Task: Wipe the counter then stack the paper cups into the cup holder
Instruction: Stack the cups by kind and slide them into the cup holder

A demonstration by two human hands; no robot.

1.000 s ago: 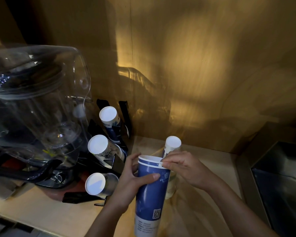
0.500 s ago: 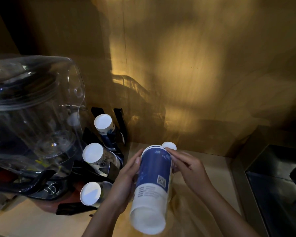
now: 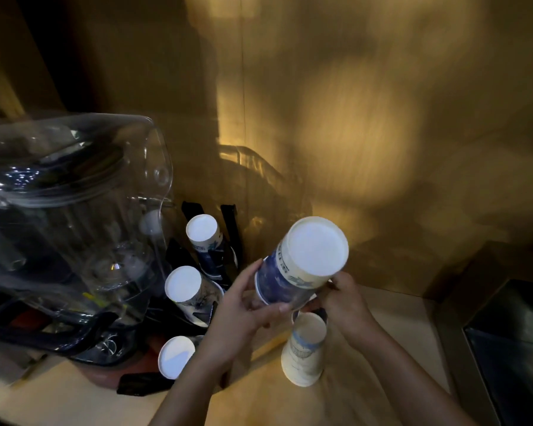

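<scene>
Hands [image 3: 237, 315] tilt cup stack [image 3: 302, 265] base-up; both clasping.

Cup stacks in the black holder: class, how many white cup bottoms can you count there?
3. The rear stack is nearest the wall, the middle stack in front of it, and the front stack beside the left hand, which may hide more.

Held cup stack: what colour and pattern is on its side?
Blue print on the stack, cream band near its white base; seen in the head view.
</scene>
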